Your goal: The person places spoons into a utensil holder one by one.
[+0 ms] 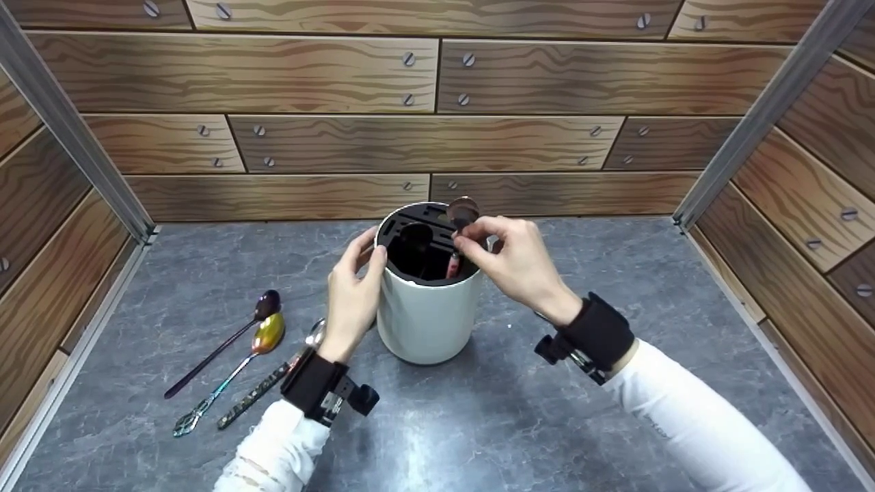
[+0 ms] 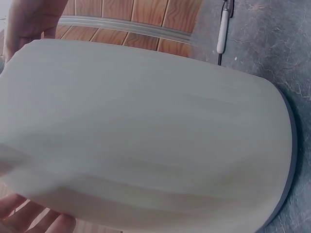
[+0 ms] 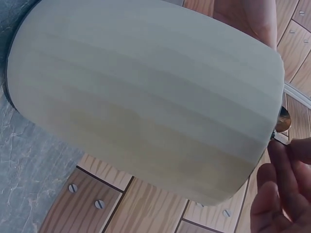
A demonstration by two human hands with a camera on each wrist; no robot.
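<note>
A white cylindrical utensil holder [image 1: 427,321] with a black slotted insert [image 1: 393,229] stands upright on the tabletop. My left hand [image 1: 352,294] holds its left side near the rim, thumb in front and fingers farther round. Over the right part of the opening, my right hand [image 1: 509,260] pinches a dark coppery spoon [image 1: 463,210] with its bowl up; the lower handle is hidden. That bowl [image 3: 285,120] also shows past the rim in the right wrist view. Inside the holder is a reddish handle-like piece [image 1: 452,265]. A dark rounded shape in the insert is too dim to tell.
Left of the holder lie a dark purple spoon [image 1: 219,355], a gold-bowled spoon with a teal handle [image 1: 236,372], and a utensil with a dark patterned handle [image 1: 253,396], partly under my left wrist. A white-handled item [image 2: 223,31] lies beyond the holder. Wood-patterned walls [image 1: 328,143] surround the table.
</note>
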